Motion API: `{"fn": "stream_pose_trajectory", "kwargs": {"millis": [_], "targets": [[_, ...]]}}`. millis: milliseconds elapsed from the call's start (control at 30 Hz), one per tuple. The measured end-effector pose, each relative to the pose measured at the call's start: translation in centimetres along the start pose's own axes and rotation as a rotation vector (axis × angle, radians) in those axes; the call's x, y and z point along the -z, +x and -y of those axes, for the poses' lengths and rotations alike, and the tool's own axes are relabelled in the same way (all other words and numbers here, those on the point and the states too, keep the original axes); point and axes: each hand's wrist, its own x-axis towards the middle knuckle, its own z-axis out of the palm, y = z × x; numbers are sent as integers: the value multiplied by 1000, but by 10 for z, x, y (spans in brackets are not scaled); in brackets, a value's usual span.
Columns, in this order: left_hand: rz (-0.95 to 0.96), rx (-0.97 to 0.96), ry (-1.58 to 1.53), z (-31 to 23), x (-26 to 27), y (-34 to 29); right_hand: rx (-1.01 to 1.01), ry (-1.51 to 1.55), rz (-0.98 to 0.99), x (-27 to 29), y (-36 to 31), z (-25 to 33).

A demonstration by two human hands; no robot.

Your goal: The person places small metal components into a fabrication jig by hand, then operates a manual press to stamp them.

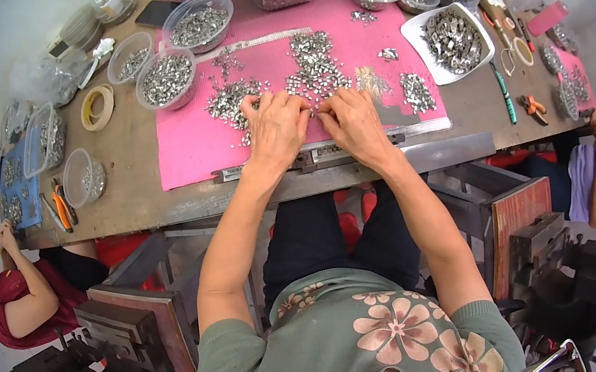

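My left hand (277, 128) and my right hand (352, 123) are close together over the pink mat (182, 154), near the table's front edge. The thumb and fingers of each are pinched together, their tips almost meeting. Whatever is between them is too small to make out. Just beyond my hands is a loose pile of small shiny metal pieces (314, 61). Another heap of metal bits (231, 104) lies beside my left hand, partly covered by it. Below my wrists a narrow metal rail fixture (323, 154) runs along the mat's near edge. A smaller cluster of pieces (417, 91) rests right of my right hand.
Plastic tubs of metal pieces (166, 78) stand at left and back, with a white dish (450, 42) at right. A tape roll (97, 109), orange-handled pliers (63, 205) and more pliers (533, 107) lie on the table. One person sits at each side.
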Motion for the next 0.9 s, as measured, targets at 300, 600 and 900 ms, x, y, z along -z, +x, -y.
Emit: {"fn": "stream_pose_trajectory", "kwargs": {"millis": [300, 600, 900], "targets": [[11, -49, -20, 2, 1, -1, -31, 201, 139, 49, -35, 15], [-16, -146, -33, -9, 16, -3, -12, 168, 41, 41, -28, -1], [62, -157, -134, -38, 25, -31, -66, -4, 30, 33, -17, -14]]}}
